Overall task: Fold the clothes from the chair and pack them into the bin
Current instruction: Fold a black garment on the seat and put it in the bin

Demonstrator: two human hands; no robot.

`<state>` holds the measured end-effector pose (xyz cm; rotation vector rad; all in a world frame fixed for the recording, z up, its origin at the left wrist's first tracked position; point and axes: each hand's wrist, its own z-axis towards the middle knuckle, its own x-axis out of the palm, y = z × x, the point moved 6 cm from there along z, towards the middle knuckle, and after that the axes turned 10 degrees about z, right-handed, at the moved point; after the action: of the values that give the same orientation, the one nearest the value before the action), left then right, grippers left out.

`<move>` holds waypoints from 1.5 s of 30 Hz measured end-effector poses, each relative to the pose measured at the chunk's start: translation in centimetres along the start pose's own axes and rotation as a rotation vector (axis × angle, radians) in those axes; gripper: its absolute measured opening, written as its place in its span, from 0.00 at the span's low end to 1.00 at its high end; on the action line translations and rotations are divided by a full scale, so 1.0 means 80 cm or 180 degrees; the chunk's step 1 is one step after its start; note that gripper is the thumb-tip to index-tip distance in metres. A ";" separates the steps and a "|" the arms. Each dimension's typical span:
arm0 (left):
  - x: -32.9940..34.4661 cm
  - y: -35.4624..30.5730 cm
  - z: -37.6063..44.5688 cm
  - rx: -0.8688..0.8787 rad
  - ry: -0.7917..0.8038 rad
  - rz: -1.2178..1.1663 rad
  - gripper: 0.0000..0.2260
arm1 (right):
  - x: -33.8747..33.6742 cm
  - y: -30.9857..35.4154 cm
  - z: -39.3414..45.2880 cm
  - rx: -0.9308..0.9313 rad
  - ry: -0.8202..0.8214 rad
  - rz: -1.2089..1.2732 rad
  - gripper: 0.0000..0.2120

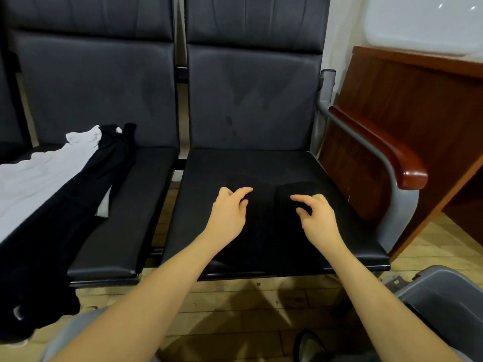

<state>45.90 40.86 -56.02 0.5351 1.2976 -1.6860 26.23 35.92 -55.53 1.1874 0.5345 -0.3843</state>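
- Nearest the camera, two bare forearms rise from the bottom edge toward the frame's centre.
- The grey bin [444, 296] sits at the lower right; its inside is too dark to tell whether anything is packed.
- A black garment [264, 223] lies flat on the right-hand chair seat [339, 231] at centre, seemingly part-folded; it looks unfinished and not yet binned.
- At the left edge, a white garment [34, 176] and another black garment [78, 205] wait unfolded on the neighbouring seat, so most of the job looks left.
- The left hand [228, 212] hovers over the dark cloth, fingers loosely curled, forefinger extended, gripping nothing I can make out.
- The right hand [315, 214] mirrors it just beside, fingers relaxed; contact with the cloth is unclear.
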 end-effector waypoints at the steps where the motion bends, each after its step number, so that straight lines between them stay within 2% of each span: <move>1: -0.010 -0.007 0.000 0.0067 -0.0086 0.0006 0.17 | -0.008 0.009 -0.002 -0.0081 -0.0078 -0.0004 0.16; 12: -0.102 -0.137 0.024 0.0668 -0.0624 0.0045 0.17 | -0.151 0.102 -0.024 -0.0789 -0.0930 0.0084 0.16; 18: -0.071 -0.237 0.033 0.1107 -0.0445 -0.0086 0.17 | -0.246 0.066 -0.055 -0.0570 -0.1396 -0.0210 0.17; 27: 0.110 -0.379 0.012 0.1674 0.0448 -0.0239 0.17 | -0.359 -0.098 -0.131 0.0114 -0.1672 -0.0602 0.18; 32: 0.239 -0.441 -0.019 0.1873 0.1059 -0.0222 0.17 | -0.398 -0.217 -0.192 0.0750 -0.1551 -0.0710 0.21; 38: 0.397 -0.480 -0.084 0.2036 0.1913 -0.0169 0.17 | -0.403 -0.357 -0.284 0.1719 -0.1326 -0.0673 0.22; 45: 0.545 -0.480 -0.195 0.2025 0.2908 -0.0013 0.18 | -0.371 -0.487 -0.402 0.2921 -0.0993 -0.0776 0.26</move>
<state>-11.03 39.05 -75.36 1.8336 1.3024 -1.9188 -25.43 53.40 -77.03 1.8946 0.2134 -1.0788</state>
